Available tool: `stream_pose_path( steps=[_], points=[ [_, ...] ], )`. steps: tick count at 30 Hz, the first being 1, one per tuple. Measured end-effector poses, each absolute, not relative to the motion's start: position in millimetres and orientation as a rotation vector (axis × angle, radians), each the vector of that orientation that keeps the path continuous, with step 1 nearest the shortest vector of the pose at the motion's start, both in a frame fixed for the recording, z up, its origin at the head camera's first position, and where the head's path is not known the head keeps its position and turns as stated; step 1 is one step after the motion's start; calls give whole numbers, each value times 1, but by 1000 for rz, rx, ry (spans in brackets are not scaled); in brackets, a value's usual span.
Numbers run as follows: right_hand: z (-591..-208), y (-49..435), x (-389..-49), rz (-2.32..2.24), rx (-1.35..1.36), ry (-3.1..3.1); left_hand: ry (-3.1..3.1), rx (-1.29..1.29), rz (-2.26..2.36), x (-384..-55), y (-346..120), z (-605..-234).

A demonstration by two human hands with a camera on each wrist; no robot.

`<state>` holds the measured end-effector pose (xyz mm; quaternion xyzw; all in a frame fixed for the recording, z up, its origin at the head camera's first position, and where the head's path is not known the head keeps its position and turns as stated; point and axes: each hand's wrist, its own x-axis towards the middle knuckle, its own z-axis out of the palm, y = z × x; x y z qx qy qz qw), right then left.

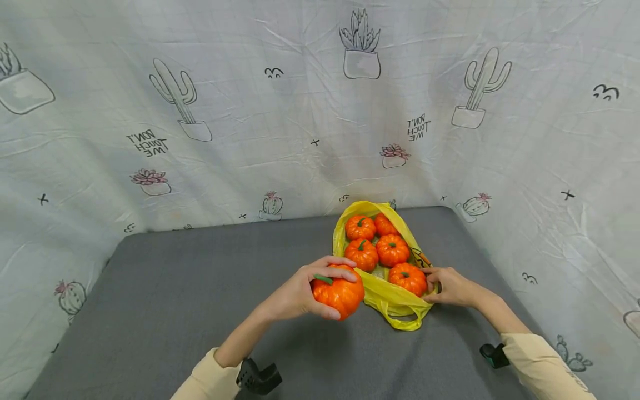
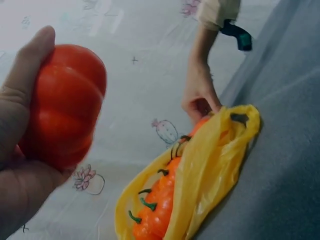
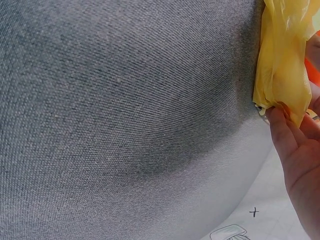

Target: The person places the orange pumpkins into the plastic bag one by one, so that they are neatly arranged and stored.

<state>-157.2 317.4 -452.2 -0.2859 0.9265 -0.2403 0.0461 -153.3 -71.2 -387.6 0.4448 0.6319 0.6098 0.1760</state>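
Observation:
My left hand [image 1: 305, 291] grips an orange toy pumpkin [image 1: 342, 294] with a green stem, thumb below and fingers over the top. In the left wrist view that pumpkin [image 2: 67, 107] is off the table, left of the bag. A yellow plastic bag [image 1: 395, 300] lies with its mouth wide, showing several more pumpkins [image 1: 392, 250] inside. At the bag's right edge, my right hand [image 1: 452, 286] pinches the plastic beside the nearest pumpkin [image 1: 408, 279]. The right wrist view shows its fingers [image 3: 282, 135] on the gathered yellow film.
A grey cloth-covered table [image 1: 200, 311] spreads under both hands. White curtains [image 1: 225, 111] printed with cacti and pots hang behind it and at both sides. One bag handle [image 1: 405, 322] lies in a loop toward the front. Each wrist carries a dark camera mount [image 1: 258, 378].

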Motion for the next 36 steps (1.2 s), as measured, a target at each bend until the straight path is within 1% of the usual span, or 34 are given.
stream_pose_path(
  steps=[7,17,25,36],
  points=[
    [-455,320,-159,-733,-871,2826,1842,1375,1719,-145,-61,-390],
    [-457,320,-159,-744,-881,2825,1913,1419,1662,-145,-50,-395],
    [-456,321,-159,-739,-907,2829,1954,1543,1565,-154,-35,-411],
    [-456,320,-158,-738,-928,2846,1991,1605,1511,-162,-21,-417]
  ],
)
